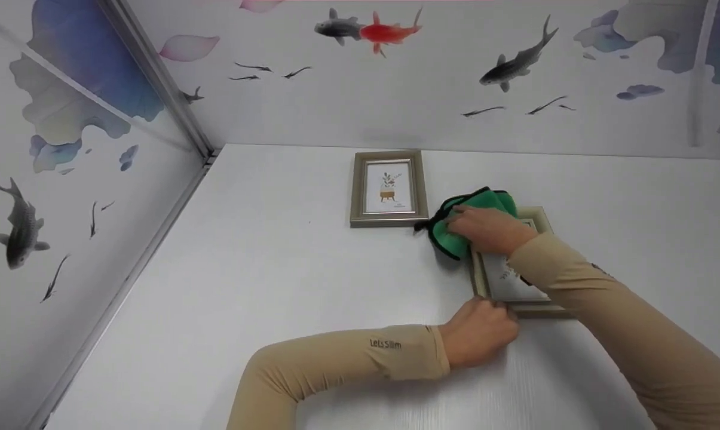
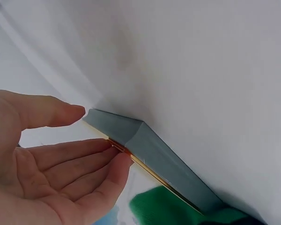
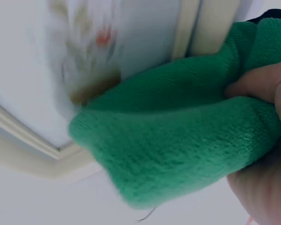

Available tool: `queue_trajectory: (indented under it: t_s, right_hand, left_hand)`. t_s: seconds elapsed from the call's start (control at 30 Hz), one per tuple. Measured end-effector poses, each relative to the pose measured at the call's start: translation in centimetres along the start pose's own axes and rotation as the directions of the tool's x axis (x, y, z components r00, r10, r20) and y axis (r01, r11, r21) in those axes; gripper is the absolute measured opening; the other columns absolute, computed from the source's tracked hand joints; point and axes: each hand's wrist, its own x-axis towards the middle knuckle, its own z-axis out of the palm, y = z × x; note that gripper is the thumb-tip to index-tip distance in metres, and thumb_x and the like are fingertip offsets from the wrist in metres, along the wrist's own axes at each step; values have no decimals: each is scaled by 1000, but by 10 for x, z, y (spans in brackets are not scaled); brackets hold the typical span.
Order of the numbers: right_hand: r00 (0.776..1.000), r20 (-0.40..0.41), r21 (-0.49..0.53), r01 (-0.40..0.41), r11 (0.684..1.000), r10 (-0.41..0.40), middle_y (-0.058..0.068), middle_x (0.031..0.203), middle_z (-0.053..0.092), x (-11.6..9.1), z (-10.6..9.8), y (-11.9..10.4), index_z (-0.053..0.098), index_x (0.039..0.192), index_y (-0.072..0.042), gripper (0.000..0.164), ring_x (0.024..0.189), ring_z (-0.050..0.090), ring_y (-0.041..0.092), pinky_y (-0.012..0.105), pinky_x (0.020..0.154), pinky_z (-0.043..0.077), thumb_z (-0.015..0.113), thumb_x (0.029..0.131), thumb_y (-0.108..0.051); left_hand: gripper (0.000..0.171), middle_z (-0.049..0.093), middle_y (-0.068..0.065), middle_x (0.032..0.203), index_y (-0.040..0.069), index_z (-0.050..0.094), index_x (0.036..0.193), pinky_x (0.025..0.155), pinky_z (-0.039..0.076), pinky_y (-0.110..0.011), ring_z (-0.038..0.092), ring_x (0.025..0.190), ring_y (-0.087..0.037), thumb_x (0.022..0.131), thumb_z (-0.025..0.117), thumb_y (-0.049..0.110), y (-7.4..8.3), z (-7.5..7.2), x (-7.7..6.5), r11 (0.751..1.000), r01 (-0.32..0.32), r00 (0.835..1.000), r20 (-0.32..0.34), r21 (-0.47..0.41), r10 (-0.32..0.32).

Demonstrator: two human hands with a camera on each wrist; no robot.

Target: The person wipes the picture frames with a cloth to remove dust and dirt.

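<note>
A cream picture frame (image 1: 539, 311) with a plant print lies on the white table at the right, partly covered by my right forearm. My left hand (image 1: 479, 331) holds its lower left corner. The left wrist view has those fingers (image 2: 91, 161) against the frame's grey side (image 2: 154, 154), with the thumb by the corner. My right hand (image 1: 491, 230) grips a folded green cloth (image 3: 178, 140) with black edging. The cloth lies over the frame's upper left part and overlaps the print in the right wrist view.
A second picture frame (image 1: 419, 191), with a potted plant print, lies left of the cloth near the table's back edge. Behind the white table (image 1: 264, 257) stands a wall (image 1: 431, 89) painted with fish. A similar panel (image 1: 67, 257) borders the left side.
</note>
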Motion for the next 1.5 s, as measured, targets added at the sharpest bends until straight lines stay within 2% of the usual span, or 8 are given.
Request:
queue_trajectory:
  t_s: [0.2, 0.43, 0.63, 0.73, 0.83, 1.0, 1.3, 1.5]
  right_hand:
    - [1000, -21, -33, -3, 999, 2, 17, 113, 65, -1, 4, 9, 66, 103, 3, 30, 119, 52, 40, 49, 94, 44, 66, 77, 17]
    - [994, -17, -88, 103, 991, -105, 11, 104, 68, -21, 3, -14, 66, 91, -2, 22, 113, 57, 34, 44, 81, 52, 69, 76, 13]
    - [985, 38, 100, 165, 981, -169, 4, 95, 68, -42, -6, -30, 61, 76, -12, 25, 99, 63, 26, 39, 76, 52, 66, 73, 12]
    - [986, 53, 185, 145, 972, -158, 2, 96, 68, -44, -7, -30, 59, 74, -16, 28, 104, 62, 27, 41, 76, 52, 65, 72, 12]
    - [989, 38, 162, 138, 977, -146, 5, 105, 69, -43, -6, -26, 66, 85, -12, 30, 116, 56, 32, 46, 81, 52, 64, 73, 15]
    - [998, 14, 66, 58, 996, -59, 10, 123, 63, -35, -2, -6, 68, 111, -5, 41, 128, 45, 36, 51, 86, 49, 62, 79, 18]
    - [991, 9, 15, -134, 991, 134, 24, 130, 54, -13, 4, 33, 63, 120, 1, 37, 124, 46, 42, 54, 96, 41, 59, 85, 15]
    - [964, 31, 141, -267, 953, 265, 24, 117, 59, -3, 2, 51, 60, 121, 1, 35, 106, 57, 39, 54, 86, 46, 59, 87, 10]
  left_hand:
    - [24, 60, 14, 67, 30, 66, 72, 45, 41, -20, 54, 57, -1, 89, 61, 15, 7, 4, 9, 998, 52, 999, 3, 21, -52]
    - [20, 62, 14, 70, 31, 69, 79, 42, 40, -19, 53, 57, 0, 93, 61, 19, 7, 4, 16, 996, 90, 994, 65, -20, -88]
    - [15, 61, 13, 77, 30, 66, 89, 43, 29, -20, 55, 64, -2, 97, 56, 23, 6, 2, 16, 997, 75, 990, 117, 9, -75]
    - [16, 61, 14, 75, 30, 66, 87, 43, 30, -20, 54, 62, -2, 97, 55, 22, 6, 3, 16, 997, 79, 990, 113, 15, -80]
    - [19, 61, 14, 72, 31, 67, 84, 42, 31, -19, 52, 59, 0, 97, 56, 22, 7, 3, 17, 996, 83, 992, 98, 15, -84]
    - [23, 62, 15, 68, 32, 70, 80, 39, 30, -21, 48, 53, 1, 96, 58, 20, 10, 2, 20, 994, 100, 992, 79, -44, -96]
    - [26, 62, 15, 67, 33, 70, 76, 40, 37, -20, 42, 52, 1, 94, 59, 17, 13, 0, 22, 994, 103, 994, 51, -38, -101]
    - [26, 63, 16, 68, 33, 69, 75, 40, 38, -20, 39, 51, 1, 93, 60, 16, 11, 2, 21, 994, 106, 994, 25, -26, -105]
